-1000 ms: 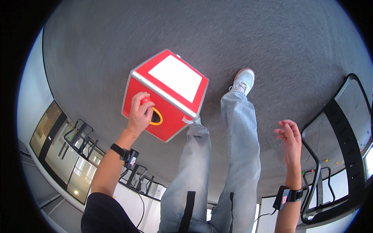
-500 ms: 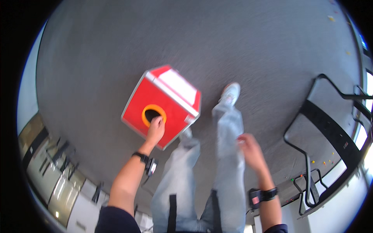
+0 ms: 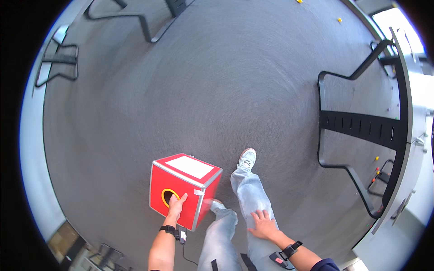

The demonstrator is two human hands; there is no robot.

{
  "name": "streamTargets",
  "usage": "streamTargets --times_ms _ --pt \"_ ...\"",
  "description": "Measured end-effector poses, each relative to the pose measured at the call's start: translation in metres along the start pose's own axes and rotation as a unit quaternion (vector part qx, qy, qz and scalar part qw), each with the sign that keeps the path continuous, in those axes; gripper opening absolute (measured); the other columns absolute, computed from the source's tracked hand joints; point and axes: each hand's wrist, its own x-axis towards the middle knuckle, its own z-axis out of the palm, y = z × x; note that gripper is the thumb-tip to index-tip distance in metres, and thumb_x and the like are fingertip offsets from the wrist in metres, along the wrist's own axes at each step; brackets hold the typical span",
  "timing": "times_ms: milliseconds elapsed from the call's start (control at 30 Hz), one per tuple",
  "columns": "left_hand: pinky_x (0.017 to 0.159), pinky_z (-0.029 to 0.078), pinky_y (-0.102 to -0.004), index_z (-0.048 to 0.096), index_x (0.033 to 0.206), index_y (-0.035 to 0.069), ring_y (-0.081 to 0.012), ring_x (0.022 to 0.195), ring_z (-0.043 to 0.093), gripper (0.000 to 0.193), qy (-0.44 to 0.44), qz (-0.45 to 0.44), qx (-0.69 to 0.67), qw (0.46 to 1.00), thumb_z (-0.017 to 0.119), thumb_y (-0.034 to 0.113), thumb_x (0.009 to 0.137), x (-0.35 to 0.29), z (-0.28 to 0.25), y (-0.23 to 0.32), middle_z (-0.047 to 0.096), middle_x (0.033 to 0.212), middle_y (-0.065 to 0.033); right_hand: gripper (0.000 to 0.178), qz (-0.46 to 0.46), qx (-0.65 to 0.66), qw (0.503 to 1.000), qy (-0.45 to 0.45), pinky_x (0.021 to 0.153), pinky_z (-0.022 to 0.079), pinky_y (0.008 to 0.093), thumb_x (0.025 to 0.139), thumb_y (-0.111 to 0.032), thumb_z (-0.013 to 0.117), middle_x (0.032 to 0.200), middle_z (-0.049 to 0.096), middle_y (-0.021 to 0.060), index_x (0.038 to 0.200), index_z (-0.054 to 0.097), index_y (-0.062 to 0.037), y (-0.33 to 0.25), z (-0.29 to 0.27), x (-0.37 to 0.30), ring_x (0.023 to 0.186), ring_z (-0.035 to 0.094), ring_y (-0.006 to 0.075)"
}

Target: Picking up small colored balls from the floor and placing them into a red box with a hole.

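A red box (image 3: 156, 183) with silver metal edges hangs at my left side, tilted. A white panel (image 3: 188, 166) covers much of one face, and a yellow-rimmed round hole (image 3: 164, 197) opens in another. My left hand (image 3: 176, 205) grips the box at this hole. Its fingers go into the dark opening, partly hidden, while the thumb lies outside on the red face. Over my right leg, in light blue jeans (image 3: 255, 187), my right hand (image 3: 263, 224) has its fingers spread and holds nothing. Whether it touches the jeans I cannot tell.
Grey floor (image 3: 217, 90) spreads ahead of my white shoe (image 3: 247, 159). On the right stands a table with a black metal frame (image 3: 359, 128). Another black frame (image 3: 144, 27) is at the far left. Small yellow balls (image 3: 339, 20) lie on the floor at the far right.
The box has shifted lower in view and turned, still in my left hand. My blurred right hand has come over my leg with fingers spread. More table frames have entered the view.
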Motion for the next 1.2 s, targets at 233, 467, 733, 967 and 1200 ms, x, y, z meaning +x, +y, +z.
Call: streamTargets --times_ms 233,467,733,967,1200 --pt "0.084 0.047 -0.0308 0.053 0.113 0.001 -0.0159 0.094 0.058 0.033 0.065 0.011 0.083 0.994 0.068 0.014 0.086 -0.049 0.01 0.036 0.061 0.1 -0.0069 0.084 -0.033 0.133 0.986 -0.097 0.108 0.03 0.0501 0.08 -0.052 0.059 0.146 0.024 0.0229 0.143 0.024 -0.0075 0.048 -0.011 -0.013 0.133 0.027 0.0441" --pt "0.076 0.05 -0.0279 0.052 0.106 0.0 -0.0139 0.086 0.06 0.029 0.091 0.024 0.128 0.987 0.068 0.012 0.085 -0.074 0.082 0.136 0.063 0.097 -0.008 0.094 0.039 0.281 0.93 -0.233 0.11 0.026 0.0463 0.082 -0.063 0.05 0.15 0.008 0.0287 0.148 0.01 -0.0088 0.104 -0.032 -0.068 0.135 0.024 0.0441" --pt "0.084 0.049 -0.0282 0.049 0.114 0.0 -0.0158 0.096 0.06 0.032 0.083 0.045 0.145 0.985 0.064 0.006 0.087 -0.011 0.134 0.241 0.062 0.108 -0.01 0.094 0.06 0.348 0.9 -0.256 0.112 0.022 0.0413 0.084 -0.061 0.049 0.149 0.016 0.0275 0.146 0.015 -0.0002 0.152 -0.15 -0.016 0.139 0.021 0.0374" --pt "0.079 0.049 -0.0276 0.049 0.106 -0.001 -0.0145 0.09 0.059 0.032 0.086 0.033 0.15 0.984 0.068 0.017 0.086 0.151 0.201 0.378 0.061 0.099 -0.0101 0.05 0.12 0.592 0.797 0.005 0.098 0.042 0.0363 0.096 -0.026 0.049 0.145 0.032 0.0146 0.139 0.033 -0.0067 0.188 -0.357 0.066 0.127 0.04 0.0263" --pt "0.078 0.048 -0.0283 0.05 0.104 -0.001 -0.0147 0.087 0.059 0.034 0.109 0.028 0.197 0.974 0.071 0.017 0.084 0.259 0.257 0.477 0.062 0.097 -0.0086 0.039 0.186 0.66 0.725 0.064 0.087 0.048 0.0356 0.097 -0.025 0.048 0.127 0.045 0.0089 0.131 0.041 -0.0085 0.177 -0.431 0.097 0.11 0.05 0.0203"
